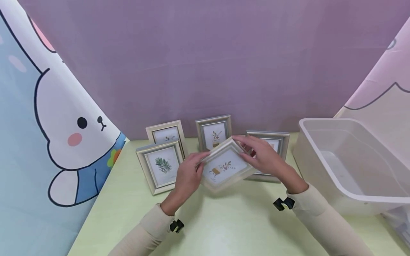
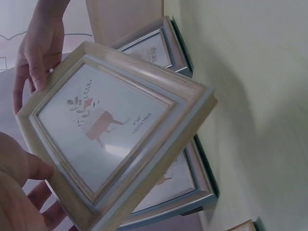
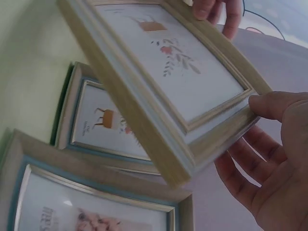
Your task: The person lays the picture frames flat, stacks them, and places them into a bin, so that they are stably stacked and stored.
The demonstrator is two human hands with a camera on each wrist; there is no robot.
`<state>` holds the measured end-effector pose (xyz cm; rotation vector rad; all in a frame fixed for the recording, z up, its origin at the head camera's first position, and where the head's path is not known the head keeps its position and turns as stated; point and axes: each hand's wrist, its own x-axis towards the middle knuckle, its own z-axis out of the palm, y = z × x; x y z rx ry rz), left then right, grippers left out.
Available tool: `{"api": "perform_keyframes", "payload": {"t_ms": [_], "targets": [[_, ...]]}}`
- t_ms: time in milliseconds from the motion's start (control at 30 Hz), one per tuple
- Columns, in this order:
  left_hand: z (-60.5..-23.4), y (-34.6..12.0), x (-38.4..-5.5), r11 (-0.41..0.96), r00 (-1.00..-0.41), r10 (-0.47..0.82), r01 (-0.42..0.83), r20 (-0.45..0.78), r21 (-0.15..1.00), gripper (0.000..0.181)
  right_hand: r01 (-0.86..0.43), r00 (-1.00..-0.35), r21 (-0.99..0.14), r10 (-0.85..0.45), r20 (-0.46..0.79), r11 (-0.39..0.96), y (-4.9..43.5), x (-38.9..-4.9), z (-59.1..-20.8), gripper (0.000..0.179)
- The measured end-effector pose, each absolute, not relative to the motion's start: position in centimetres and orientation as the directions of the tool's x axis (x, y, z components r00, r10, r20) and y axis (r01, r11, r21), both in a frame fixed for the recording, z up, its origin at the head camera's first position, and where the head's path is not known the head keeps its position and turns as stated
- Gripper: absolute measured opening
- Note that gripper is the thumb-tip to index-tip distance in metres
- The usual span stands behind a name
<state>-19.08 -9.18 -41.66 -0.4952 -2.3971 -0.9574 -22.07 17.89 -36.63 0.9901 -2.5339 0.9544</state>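
- The held frame (image 1: 225,169) lies between the two hands and leans toward the person; its long axis appears to slant from the left hand's side up and away toward the right hand.
- The left hand (image 1: 189,174) pinches one end of it, thumb on the front border and fingers behind.
- The right hand (image 1: 264,154) grips the other end, its thumb also on the front and its fingers curled to the back. Both hands touch the frame, so neither is nearer; the right one sits farther forward.
- Below and on the person's side of the hands is the pale green table (image 1: 224,227); the frame looks held clear of it.
- Just left of the left hand, the leaf-print frame (image 1: 162,166) stands tilted back, its right edge partly behind that hand; whether they touch cannot be told.
- Just behind the right hand, the right-hand frame (image 1: 273,143) stands partly covered by it, crowding that side.
- Past the gap between the hands, the middle rear frame (image 1: 213,132) stands with its lower part hidden by the held frame.
- Farther out beyond the left hand, the left rear frame (image 1: 166,133) stands behind the leaf-print one.
- Well to the right of the right hand is the white bin (image 1: 317,167).
- Farthest ahead of both hands hangs the purple backdrop (image 1: 205,64).
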Motion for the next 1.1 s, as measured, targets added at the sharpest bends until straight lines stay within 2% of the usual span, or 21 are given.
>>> {"api": "perform_keyframes", "payload": {"t_ms": [133,567,900,1100], "targets": [[-41.4,-8.9,-19.2,0.714,-0.759,0.172,0.536,0.628,0.452,0.043,-0.681,-0.732,-0.479,-0.499,0.463,0.554,18.4,-21.7,-37.4,0.062],[-40.2,-8.2,-19.6,0.773,-0.636,0.274,0.592,0.721,0.228,0.045,-0.656,-0.755,-0.562,-0.44,0.487,0.504,19.0,-20.6,-40.6,0.068],[-40.0,-7.8,-19.6,0.789,-0.612,0.363,0.604,0.703,0.118,0.059,-0.616,-0.787,-0.644,-0.309,0.535,0.455,18.7,-19.9,-44.1,0.065],[-40.0,-7.8,-19.6,0.783,-0.596,0.395,0.616,0.699,0.083,0.062,-0.632,-0.773,-0.658,-0.268,0.576,0.409,18.4,-19.7,-45.3,0.064]]}}
